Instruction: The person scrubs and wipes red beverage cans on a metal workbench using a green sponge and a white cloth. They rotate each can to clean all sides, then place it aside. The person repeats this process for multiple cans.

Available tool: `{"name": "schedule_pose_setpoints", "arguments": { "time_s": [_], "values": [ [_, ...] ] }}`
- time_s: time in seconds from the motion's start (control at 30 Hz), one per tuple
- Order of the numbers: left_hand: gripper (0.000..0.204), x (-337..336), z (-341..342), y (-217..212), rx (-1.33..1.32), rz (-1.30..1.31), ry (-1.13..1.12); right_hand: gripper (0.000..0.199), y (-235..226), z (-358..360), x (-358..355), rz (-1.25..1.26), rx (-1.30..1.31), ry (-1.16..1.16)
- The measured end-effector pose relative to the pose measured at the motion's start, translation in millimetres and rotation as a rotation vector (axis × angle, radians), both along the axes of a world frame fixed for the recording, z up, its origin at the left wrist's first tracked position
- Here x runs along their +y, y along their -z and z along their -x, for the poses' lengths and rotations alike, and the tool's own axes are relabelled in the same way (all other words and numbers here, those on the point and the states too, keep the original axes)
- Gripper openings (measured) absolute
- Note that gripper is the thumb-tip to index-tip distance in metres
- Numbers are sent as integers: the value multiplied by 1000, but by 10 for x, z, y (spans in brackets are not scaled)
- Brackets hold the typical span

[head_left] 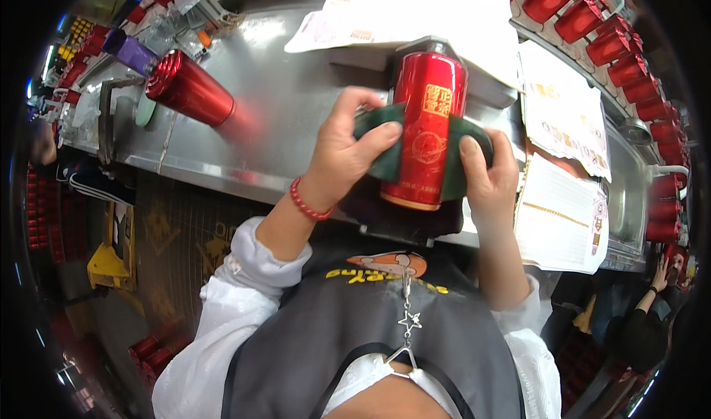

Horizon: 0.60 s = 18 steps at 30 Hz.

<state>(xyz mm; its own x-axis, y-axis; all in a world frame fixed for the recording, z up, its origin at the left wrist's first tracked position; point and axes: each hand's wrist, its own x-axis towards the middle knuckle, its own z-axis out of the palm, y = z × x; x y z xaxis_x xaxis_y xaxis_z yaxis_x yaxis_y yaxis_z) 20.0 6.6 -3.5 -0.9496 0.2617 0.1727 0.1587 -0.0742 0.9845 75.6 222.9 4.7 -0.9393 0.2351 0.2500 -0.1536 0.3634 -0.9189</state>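
Note:
A shiny red cylindrical canister (431,134) with gold printing stands out in front of me, tilted, its near end over a dark pad (355,205) at the counter's edge. My left hand (344,141) pinches a dark green, flexible sheet or cloth (386,152) between thumb and fingers along the canister's left side. On the right side, my right hand (490,173) grips green material of the same kind, thumb on top. Whether it is one piece running behind the canister or two is hidden. A red beaded bracelet (309,200) circles my left wrist.
Another red canister (189,89) lies on the metal counter (281,122) to the left. Printed sheets (422,15) are spread at the back, and a white paper stack (559,219) lies on the right. Rows of red canisters (581,19) line the far right. A person (641,323) is at the right edge.

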Motion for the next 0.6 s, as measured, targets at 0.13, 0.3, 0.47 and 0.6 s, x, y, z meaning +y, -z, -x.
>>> {"name": "schedule_pose_setpoints", "arguments": {
  "time_s": [0.13, 0.3, 0.47, 0.6],
  "values": [
    [21, 28, 134, -170, -170, -300, 41, 23, -231, 77, 28, 164, 62, 53],
    [20, 278, 248, -211, 70, -85, 32, 27, -166, 366, -137, 63, 103, 28],
    [21, 93, 157, 144, -116, -244, -48, 29, 237, 91, 103, 361, -21, 77],
    [22, 116, -106, -39, -125, -333, -99, 26, 32, -109, -101, 438, 31, 79]
  ]
}}
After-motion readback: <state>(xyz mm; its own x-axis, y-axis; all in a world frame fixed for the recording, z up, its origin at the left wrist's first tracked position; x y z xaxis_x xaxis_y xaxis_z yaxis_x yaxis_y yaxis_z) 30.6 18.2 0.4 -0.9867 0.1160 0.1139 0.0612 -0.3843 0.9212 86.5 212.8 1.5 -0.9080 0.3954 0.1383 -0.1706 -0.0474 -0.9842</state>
